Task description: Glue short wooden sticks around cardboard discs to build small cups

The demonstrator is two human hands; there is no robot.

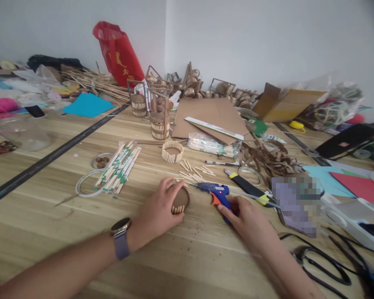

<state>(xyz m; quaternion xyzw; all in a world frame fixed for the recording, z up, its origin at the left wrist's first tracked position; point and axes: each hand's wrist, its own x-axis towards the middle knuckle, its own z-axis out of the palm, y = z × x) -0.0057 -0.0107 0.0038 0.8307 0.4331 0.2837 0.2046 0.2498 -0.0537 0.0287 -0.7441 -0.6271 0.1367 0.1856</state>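
My left hand (158, 204) curves around a small round brown base (180, 199), thumb and fingers at its rim. Short wooden stick pieces stand along part of its near edge; the hand hides its left side. In my right hand (246, 216) is the handle of a blue glue gun (217, 190) with an orange trigger, its nozzle pointing left toward the base and a red light lit. Just beyond lie loose short sticks (195, 169). A ring of upright sticks (172, 153) stands behind them.
Wrapped chopsticks (120, 168) lie left, near a tape roll (89, 184). A yellow-black utility knife (249, 187), brown strips (266, 158) and scissors (324, 263) are at right. Small stick buckets (160, 124) stand behind, beside a cardboard sheet (205, 110).
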